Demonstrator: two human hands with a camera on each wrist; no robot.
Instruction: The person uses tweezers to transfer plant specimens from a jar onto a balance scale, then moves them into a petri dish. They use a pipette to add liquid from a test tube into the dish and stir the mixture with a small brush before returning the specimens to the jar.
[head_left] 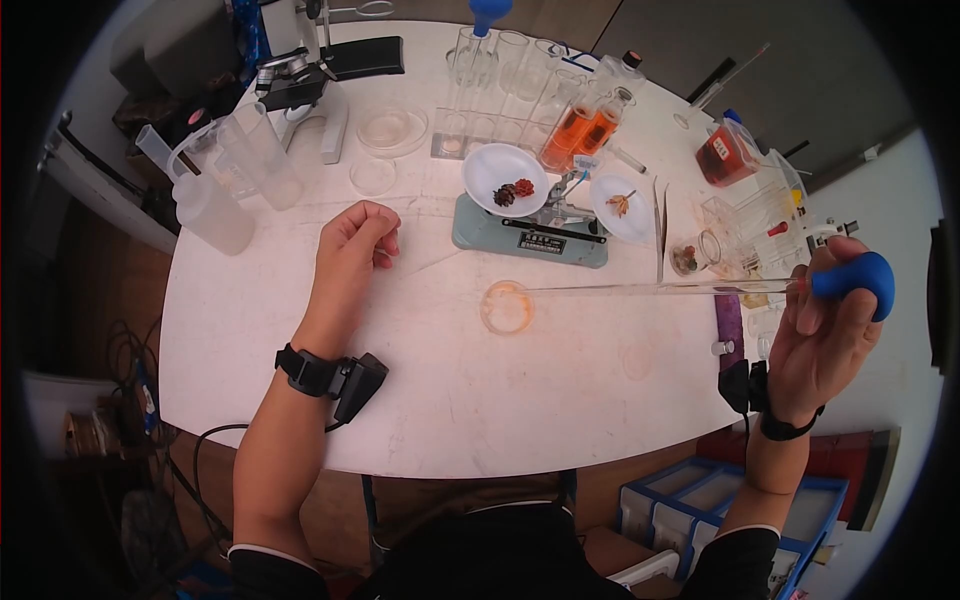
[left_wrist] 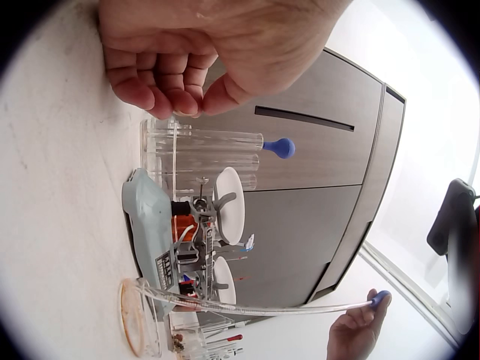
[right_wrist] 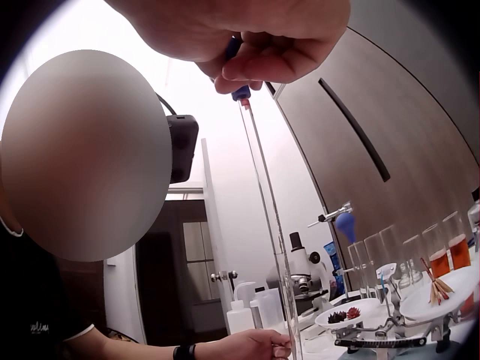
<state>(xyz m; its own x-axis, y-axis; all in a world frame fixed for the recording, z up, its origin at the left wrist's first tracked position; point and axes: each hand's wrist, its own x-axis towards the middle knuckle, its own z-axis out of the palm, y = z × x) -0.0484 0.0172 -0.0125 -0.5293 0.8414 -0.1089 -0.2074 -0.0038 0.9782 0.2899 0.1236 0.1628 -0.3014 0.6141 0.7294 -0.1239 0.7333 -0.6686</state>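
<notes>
My right hand (head_left: 818,345) grips the blue rubber bulb (head_left: 862,285) of a long glass pipette (head_left: 650,289), raised at the table's right side. The glass tube slants down leftward, its tip at a small glass petri dish (head_left: 487,320) with a thin orange film inside. Beside the balance, left of the dish, my left hand (head_left: 358,240) is loosely curled and holds nothing. Behind the dish is a green-grey pan balance (head_left: 480,232); one white pan (head_left: 485,165) bears dark and red dried pieces, the other (head_left: 605,190) thin yellowish-brown sticks.
Glass cylinders (head_left: 510,50) and bottles of orange liquid (head_left: 575,135) stand behind the balance. A microscope (head_left: 335,120), empty glass dishes (head_left: 373,177) and plastic wash bottles (head_left: 215,215) occupy the back left. Tweezers (head_left: 660,235) and small glassware (head_left: 708,245) lie at the right.
</notes>
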